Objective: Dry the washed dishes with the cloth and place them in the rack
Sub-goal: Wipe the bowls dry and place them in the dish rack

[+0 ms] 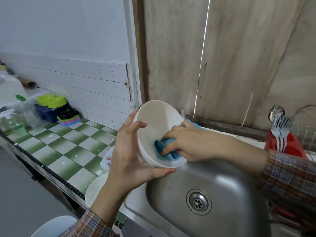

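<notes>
A: Bowl: where?
B: White bowl [159, 117], off any surface, over the left rim of the sink [230, 182]. Tilted, mouth facing up and to the right.

A: Cloth?
B: Blue cloth [168, 155], bunched, low inside the bowl against its wall. One end trails out over the bowl's far rim behind the wrist.

A: Hands?
B: Left hand [130, 156] grips the bowl from outside: thumb hooked over the near rim, fingers wrapped beneath. Right hand [189, 144] reaches in from the sink side, fingers curled down on the cloth, pressing it to the inner wall. Plaid sleeves on both arms.

A: In the sink?
B: Steel basin, drain [198, 201] in the middle.

A: Right of the sink?
B: Wire rack [306, 132], only partly in frame. A red holder [290, 146] at its near corner with forks [281, 132] standing tines up and a spoon [275, 112] behind them.

A: Left of the sink?
B: White plate [95, 189] just beside the rim, partly hidden by the left forearm. A floral plate [106, 159] lies beyond it, also partly hidden. Both sit on a green-and-white checked counter [56, 146]. Far down the counter from the sink: lime-green dishes [51, 100] stacked on dark ones, clear jars [13, 122] near the edge.
</notes>
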`<state>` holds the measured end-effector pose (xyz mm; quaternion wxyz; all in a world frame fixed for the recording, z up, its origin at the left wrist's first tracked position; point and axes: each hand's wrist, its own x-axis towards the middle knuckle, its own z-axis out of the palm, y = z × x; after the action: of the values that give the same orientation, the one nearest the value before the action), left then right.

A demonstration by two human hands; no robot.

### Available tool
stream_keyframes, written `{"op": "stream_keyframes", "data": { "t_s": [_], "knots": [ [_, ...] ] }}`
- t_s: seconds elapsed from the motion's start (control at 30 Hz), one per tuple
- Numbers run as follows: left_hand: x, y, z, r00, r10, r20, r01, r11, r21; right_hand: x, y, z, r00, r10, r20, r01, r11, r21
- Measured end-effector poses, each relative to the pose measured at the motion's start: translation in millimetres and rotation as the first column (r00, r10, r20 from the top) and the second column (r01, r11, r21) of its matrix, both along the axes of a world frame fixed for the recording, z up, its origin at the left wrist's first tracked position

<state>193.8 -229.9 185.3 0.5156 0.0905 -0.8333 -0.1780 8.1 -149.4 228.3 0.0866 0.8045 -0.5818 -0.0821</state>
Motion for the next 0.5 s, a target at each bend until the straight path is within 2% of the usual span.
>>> {"op": "stream_keyframes", "data": {
  "t_s": [0.03, 0.07, 0.1, 0.13, 0.2, 0.27, 0.3, 0.33, 0.37, 0.4, 0.43, 0.47, 0.5],
  "knots": [
    [1, -1, -1, 1.000, -0.006, -0.002, 0.006, 1.000, -0.010, 4, 1, -4, 0.998, -0.050, -0.044, 0.048, 0.998, -0.044],
    [2, -2, -1, 1.000, -0.001, 0.001, 0.001, 1.000, -0.027, 8, 3, -7, 0.997, -0.072, 0.000, 0.072, 0.997, -0.036],
    [2, -2, -3, 1.000, 0.006, 0.005, -0.006, 0.999, -0.042, 14, 5, -10, 0.988, -0.074, 0.136, 0.072, 0.997, 0.019],
    [1, -1, -5, 1.000, 0.009, 0.007, -0.008, 0.999, -0.045, 20, 7, -12, 0.940, -0.078, 0.333, 0.049, 0.995, 0.092],
    [1, 2, -12, 1.000, -0.001, 0.002, 0.001, 1.000, -0.012, 35, 9, -15, 0.733, -0.070, 0.676, 0.007, 0.995, 0.095],
    [1, 4, -16, 1.000, -0.020, -0.004, 0.020, 1.000, 0.002, 43, 10, -19, 0.528, -0.077, 0.846, 0.033, 0.997, 0.071],
    [2, 4, -18, 0.999, -0.035, -0.008, 0.035, 0.999, -0.002, 46, 11, -20, 0.477, -0.082, 0.875, 0.032, 0.997, 0.076],
    [2, 3, -18, 0.999, -0.051, -0.013, 0.051, 0.999, -0.005, 44, 13, -18, 0.483, -0.081, 0.872, 0.031, 0.997, 0.075],
    [1, 1, -16, 0.997, -0.068, -0.019, 0.068, 0.998, -0.007, 40, 16, -15, 0.568, -0.085, 0.818, 0.046, 0.996, 0.072],
    [0, -1, -15, 0.996, -0.083, -0.025, 0.083, 0.997, -0.010, 33, 17, -13, 0.716, -0.102, 0.690, 0.069, 0.995, 0.075],
    [-2, -3, -13, 0.995, -0.096, -0.029, 0.095, 0.995, -0.013, 26, 16, -12, 0.869, -0.134, 0.477, 0.120, 0.991, 0.060],
    [-3, -3, -11, 0.994, -0.109, -0.030, 0.109, 0.994, -0.012, 21, 14, -13, 0.949, -0.199, 0.245, 0.206, 0.978, -0.002],
    [-5, -4, -9, 0.992, -0.125, -0.032, 0.125, 0.992, -0.007, 19, 10, -15, 0.956, -0.275, 0.102, 0.287, 0.949, -0.130]
  ]
}}
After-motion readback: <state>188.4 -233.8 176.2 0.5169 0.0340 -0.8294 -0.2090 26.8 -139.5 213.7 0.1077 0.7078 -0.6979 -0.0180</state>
